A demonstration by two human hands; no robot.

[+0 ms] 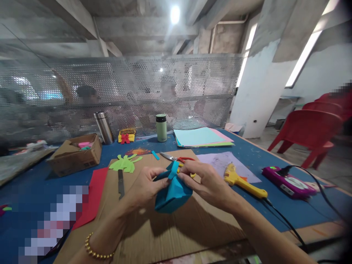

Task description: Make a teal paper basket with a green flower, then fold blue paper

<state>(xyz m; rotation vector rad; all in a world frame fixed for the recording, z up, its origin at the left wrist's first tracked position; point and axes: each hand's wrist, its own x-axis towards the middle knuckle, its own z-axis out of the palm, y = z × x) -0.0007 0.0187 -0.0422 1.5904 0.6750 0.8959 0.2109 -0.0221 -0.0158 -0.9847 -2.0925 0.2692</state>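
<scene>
Above the cardboard sheet [154, 238] I hold a folded blue paper bag [173, 196] with a blue paper strip [173, 169] at its top. My left hand [147, 183] pinches the bag's upper left edge with thumb and fingers. On the other side, my right hand [196, 178] pinches the strip's right end against the bag. Scissors [178, 159] with red handles lie just behind the hands, partly hidden. A small blue strip [155, 155] rests left of them. Green paper cutouts [126, 163] and a dark blade [121, 183] lie on the cardboard to the left.
A yellow glue gun [244, 181] lies on purple paper [220, 161] at right, its cord trailing forward. Beyond it sits a purple power strip [288, 182]. Red paper [95, 198] and a cardboard box [75, 156] are at left. Bottles [161, 129] and coloured sheets [202, 136] stand behind.
</scene>
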